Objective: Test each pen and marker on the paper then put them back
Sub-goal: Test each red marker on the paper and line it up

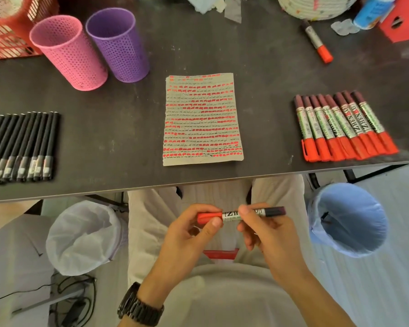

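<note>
Soft, even light is falling across the dark table (132,128), casting only faint shadows. The wide lens is bowing the edges (the table's near rim is curving), and corners are blurring.

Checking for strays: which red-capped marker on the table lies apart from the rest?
The lone marker at the far right, by the blue bottle; the others sit side by side in the row near the front edge.
</note>
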Motion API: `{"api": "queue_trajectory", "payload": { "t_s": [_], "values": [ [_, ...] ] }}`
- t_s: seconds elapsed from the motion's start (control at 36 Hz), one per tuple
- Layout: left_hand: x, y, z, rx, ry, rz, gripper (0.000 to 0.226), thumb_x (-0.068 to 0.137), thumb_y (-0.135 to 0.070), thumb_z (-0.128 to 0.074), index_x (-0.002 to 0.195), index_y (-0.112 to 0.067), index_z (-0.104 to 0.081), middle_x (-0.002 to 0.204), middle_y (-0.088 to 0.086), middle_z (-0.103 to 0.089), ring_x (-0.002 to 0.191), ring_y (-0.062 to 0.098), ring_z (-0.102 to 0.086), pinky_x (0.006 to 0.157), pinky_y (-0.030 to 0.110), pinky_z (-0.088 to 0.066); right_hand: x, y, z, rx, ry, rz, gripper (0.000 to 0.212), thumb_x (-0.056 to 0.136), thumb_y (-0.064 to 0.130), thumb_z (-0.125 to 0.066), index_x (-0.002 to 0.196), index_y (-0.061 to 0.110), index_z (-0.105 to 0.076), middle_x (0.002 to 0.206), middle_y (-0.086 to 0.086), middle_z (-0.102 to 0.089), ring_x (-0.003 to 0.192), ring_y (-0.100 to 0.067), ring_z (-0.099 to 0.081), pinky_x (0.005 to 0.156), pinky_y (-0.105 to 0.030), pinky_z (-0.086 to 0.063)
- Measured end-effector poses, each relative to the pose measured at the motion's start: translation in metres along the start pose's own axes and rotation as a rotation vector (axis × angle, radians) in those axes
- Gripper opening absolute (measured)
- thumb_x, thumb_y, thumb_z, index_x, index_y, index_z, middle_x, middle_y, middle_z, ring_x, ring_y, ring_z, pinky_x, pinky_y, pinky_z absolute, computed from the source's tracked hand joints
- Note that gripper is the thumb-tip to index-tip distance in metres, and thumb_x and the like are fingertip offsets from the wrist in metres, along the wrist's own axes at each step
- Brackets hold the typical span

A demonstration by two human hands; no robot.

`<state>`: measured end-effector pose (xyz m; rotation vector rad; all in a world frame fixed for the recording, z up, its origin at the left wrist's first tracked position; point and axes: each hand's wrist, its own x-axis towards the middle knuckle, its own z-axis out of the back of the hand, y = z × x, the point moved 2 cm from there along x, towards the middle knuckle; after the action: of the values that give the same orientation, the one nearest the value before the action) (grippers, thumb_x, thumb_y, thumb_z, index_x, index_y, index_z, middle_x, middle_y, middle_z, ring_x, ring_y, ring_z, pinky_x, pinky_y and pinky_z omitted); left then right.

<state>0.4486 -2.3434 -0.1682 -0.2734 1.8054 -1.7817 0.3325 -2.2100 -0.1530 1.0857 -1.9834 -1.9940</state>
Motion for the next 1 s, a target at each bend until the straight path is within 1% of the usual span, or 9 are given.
{"api": "queue_trajectory", "payload": {
  "t_s": [0.19,0.31,0.42,0.5,0.64,0.72,0.78,0.86,1.0],
  "values": [
    [0.000,-0.017,0.013,0.153,0.008,-0.103,0.017,0.092,-0.041,-0.069,0.109,-0.042,-0.069,0.102,-0.010,-0.073,0.094,0.014,-0.066,0.076,0.020,-0.049,0.005,0.004,0.016,0.063,0.234,-0.069,0.055,0.074,0.061,-0.077,0.105,0.016,-0.080,0.084,-0.018,-0.074,0.054,-0.017,-0.057,0.049,-0.024,-0.046],
    [-0.001,-0.034,0.020,0.386,0.011,-0.248,0.020,0.091,-0.046,-0.063,0.111,-0.043,-0.067,0.101,-0.020,-0.071,0.092,0.007,-0.064,0.077,0.012,-0.043,0.007,0.020,0.024,-0.260,0.353,0.049,0.023,0.089,0.041,-0.067,0.106,0.032,-0.079,0.081,-0.008,-0.074,0.053,-0.009,-0.053,0.052,-0.022,-0.045],
    [0.002,-0.059,0.024,0.491,-0.004,-0.348,0.022,0.091,-0.049,-0.061,0.113,-0.048,-0.063,0.101,-0.029,-0.069,0.095,-0.002,-0.063,0.081,0.011,-0.044,0.005,0.035,0.020,-0.485,0.382,0.184,0.024,0.093,0.051,-0.053,0.104,0.040,-0.071,0.076,0.006,-0.069,0.056,-0.001,-0.047,0.055,-0.013,-0.038],
    [0.012,-0.081,0.023,0.310,0.026,-0.367,0.036,0.090,-0.044,-0.066,0.126,-0.045,-0.060,0.119,-0.017,-0.070,0.112,0.012,-0.065,0.095,0.023,-0.048,0.004,0.046,0.010,-0.428,0.365,0.245,0.026,0.094,0.054,-0.048,0.102,0.039,-0.068,0.069,0.003,-0.057,0.058,-0.001,-0.045,0.056,-0.013,-0.037],
    [0.036,-0.131,0.028,-0.486,-0.019,-0.351,0.049,0.079,-0.048,-0.074,0.120,-0.023,-0.068,0.132,0.007,-0.065,0.122,0.025,-0.062,0.094,0.034,-0.052,0.010,0.063,-0.010,-0.195,0.325,0.178,0.031,0.089,0.055,-0.051,0.099,0.034,-0.072,0.066,0.009,-0.054,0.058,-0.002,-0.044,0.054,-0.010,-0.035],
    [0.051,-0.155,0.032,-0.673,0.004,-0.338,0.029,0.083,-0.050,-0.064,0.082,-0.021,-0.070,0.088,0.002,-0.069,0.087,0.024,-0.067,0.077,0.032,-0.050,0.008,0.067,-0.023,-0.118,0.343,0.147,0.027,0.090,0.055,-0.052,0.098,0.037,-0.071,0.064,0.010,-0.054,0.053,-0.003,-0.039,0.049,-0.015,-0.032],
    [0.057,-0.170,0.023,-0.707,0.045,-0.333,0.040,0.089,-0.044,-0.055,0.057,-0.021,-0.052,0.054,-0.005,-0.045,0.048,0.014,-0.042,0.050,0.024,-0.032,0.005,0.070,-0.031,-0.065,0.316,0.134,0.019,0.092,0.049,-0.054,0.099,0.040,-0.069,0.063,0.010,-0.054,0.051,-0.004,-0.039,0.048,-0.016,-0.033],
    [0.066,-0.184,0.011,-0.741,0.034,-0.332,0.047,0.090,-0.037,-0.051,0.048,-0.023,-0.037,0.044,-0.010,-0.025,0.041,0.008,-0.014,0.041,0.026,-0.011,0.003,0.080,-0.038,-0.015,0.219,0.157,0.012,0.090,0.041,-0.054,0.092,0.039,-0.066,0.057,0.009,-0.053,0.050,-0.002,-0.038,0.048,-0.014,-0.033],
    [0.077,-0.193,-0.010,-0.946,0.139,-0.232,0.049,0.095,-0.035,-0.045,0.051,-0.025,-0.025,0.045,-0.010,-0.014,0.037,0.006,-0.009,0.035,0.021,-0.013,0.000,0.101,-0.042,0.111,0.148,0.202,0.013,0.089,0.037,-0.056,0.079,0.034,-0.064,0.054,0.007,-0.046,0.046,-0.001,-0.037,0.048,-0.009,-0.036]
  ]
}}
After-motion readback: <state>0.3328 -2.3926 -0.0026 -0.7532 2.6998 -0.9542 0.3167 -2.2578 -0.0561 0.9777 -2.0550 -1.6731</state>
